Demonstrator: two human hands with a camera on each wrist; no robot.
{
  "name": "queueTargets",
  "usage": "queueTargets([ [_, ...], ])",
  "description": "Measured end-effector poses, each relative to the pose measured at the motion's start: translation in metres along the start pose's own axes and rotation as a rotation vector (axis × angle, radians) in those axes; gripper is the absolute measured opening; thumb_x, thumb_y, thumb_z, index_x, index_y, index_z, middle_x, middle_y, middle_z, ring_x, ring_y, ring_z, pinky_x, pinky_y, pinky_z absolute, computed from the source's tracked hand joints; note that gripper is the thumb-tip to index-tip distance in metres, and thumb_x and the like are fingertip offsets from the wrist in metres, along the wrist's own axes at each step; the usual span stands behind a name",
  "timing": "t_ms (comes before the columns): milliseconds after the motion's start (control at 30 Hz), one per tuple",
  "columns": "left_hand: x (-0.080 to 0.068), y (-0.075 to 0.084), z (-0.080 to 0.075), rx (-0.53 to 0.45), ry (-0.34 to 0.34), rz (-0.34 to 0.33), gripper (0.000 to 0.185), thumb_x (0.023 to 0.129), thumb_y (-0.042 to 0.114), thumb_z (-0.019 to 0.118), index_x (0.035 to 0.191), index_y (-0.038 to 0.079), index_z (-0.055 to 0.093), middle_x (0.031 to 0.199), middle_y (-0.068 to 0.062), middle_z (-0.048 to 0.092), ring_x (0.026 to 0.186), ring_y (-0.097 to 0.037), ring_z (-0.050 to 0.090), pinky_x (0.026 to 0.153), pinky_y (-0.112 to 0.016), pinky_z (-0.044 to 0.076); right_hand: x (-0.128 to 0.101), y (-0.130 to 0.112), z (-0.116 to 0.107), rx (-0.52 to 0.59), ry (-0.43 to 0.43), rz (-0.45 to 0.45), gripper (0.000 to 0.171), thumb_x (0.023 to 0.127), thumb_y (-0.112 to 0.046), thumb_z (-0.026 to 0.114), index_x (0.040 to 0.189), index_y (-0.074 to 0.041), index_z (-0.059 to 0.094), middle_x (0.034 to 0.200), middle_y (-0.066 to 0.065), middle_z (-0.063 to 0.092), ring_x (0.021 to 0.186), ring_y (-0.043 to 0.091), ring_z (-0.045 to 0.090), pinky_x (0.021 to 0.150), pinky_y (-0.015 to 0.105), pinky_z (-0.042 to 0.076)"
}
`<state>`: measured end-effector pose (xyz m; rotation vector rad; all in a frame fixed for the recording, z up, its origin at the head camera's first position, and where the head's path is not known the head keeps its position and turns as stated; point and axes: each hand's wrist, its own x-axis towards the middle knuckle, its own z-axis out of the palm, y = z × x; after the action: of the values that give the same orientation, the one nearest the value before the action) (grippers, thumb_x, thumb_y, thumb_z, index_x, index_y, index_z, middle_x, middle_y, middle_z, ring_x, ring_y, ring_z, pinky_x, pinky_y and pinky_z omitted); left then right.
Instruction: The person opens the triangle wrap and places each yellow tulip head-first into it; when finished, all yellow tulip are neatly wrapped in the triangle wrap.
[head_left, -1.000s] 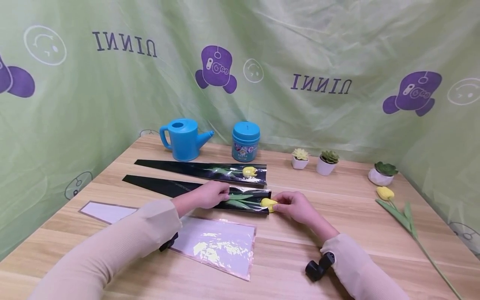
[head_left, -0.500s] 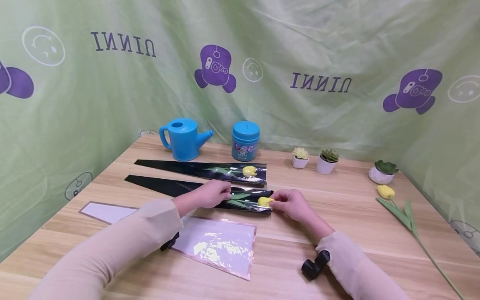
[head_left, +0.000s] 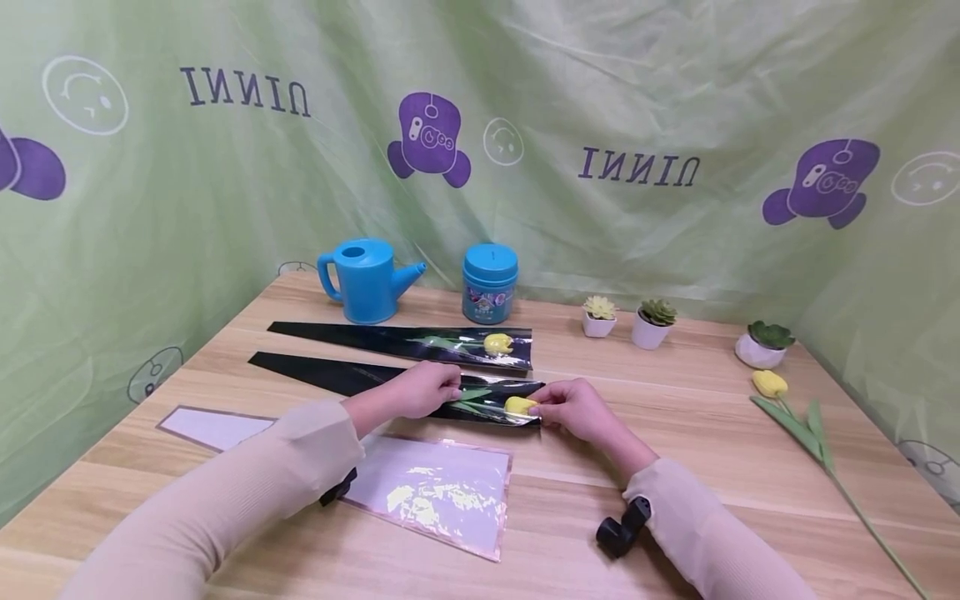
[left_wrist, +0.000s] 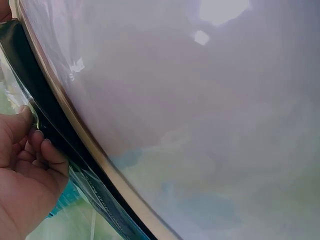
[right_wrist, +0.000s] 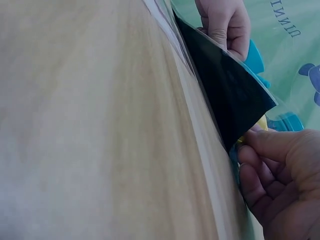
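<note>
A yellow artificial tulip (head_left: 519, 406) lies in the wide mouth of the nearer black flower sleeve (head_left: 307, 372), its green leaves showing under the clear front. My right hand (head_left: 577, 410) pinches the tulip's head between thumb and forefinger at the sleeve's right end. Farther along, my left hand (head_left: 426, 390) pinches the sleeve about midway, beside the leaves. In the left wrist view, the left thumb (left_wrist: 22, 117) and forefinger meet at the sleeve's edge. The right wrist view has the black back of the sleeve (right_wrist: 225, 90) rising beside the right fingers (right_wrist: 255, 167).
Behind lies another black sleeve (head_left: 360, 336) holding a yellow tulip (head_left: 498, 343). A white, pink-edged sleeve (head_left: 442, 483) lies in front, partly under the left arm. A blue watering can (head_left: 367, 283), a blue jar (head_left: 490, 283) and potted succulents (head_left: 651, 325) stand behind; a loose tulip (head_left: 821, 446) lies right.
The right hand has moved left, carrying the tulip's head from the sleeve's mouth to just inside it. The left hand stays in nearly the same place on the sleeve.
</note>
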<state>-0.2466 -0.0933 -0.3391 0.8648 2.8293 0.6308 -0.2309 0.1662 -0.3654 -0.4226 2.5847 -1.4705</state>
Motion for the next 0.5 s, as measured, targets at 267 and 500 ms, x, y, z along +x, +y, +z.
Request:
queueTargets([
  [267, 0.000, 0.001, 0.001, -0.012, 0.008, -0.016, 0.018, 0.092, 0.014, 0.056, 0.076, 0.011, 0.050, 0.064, 0.002, 0.042, 0.059, -0.013, 0.041, 0.060, -0.026, 0.035, 0.006, -0.006, 0.010, 0.014, 0.031, 0.036, 0.016, 0.077, -0.007, 0.073, 0.090, 0.001, 0.070, 0.068, 0.000, 0.063, 0.053, 0.009, 0.048, 0.049, 0.023, 0.043],
  [500, 0.000, 0.002, 0.000, -0.013, 0.005, -0.046, 0.018, 0.092, 0.014, 0.057, 0.075, 0.011, 0.050, 0.064, 0.001, 0.043, 0.059, -0.013, 0.042, 0.060, -0.026, 0.036, 0.014, -0.008, 0.020, 0.028, 0.049, 0.040, 0.017, 0.075, -0.009, 0.074, 0.089, -0.001, 0.070, 0.076, 0.002, 0.064, 0.063, 0.011, 0.050, 0.053, 0.024, 0.042],
])
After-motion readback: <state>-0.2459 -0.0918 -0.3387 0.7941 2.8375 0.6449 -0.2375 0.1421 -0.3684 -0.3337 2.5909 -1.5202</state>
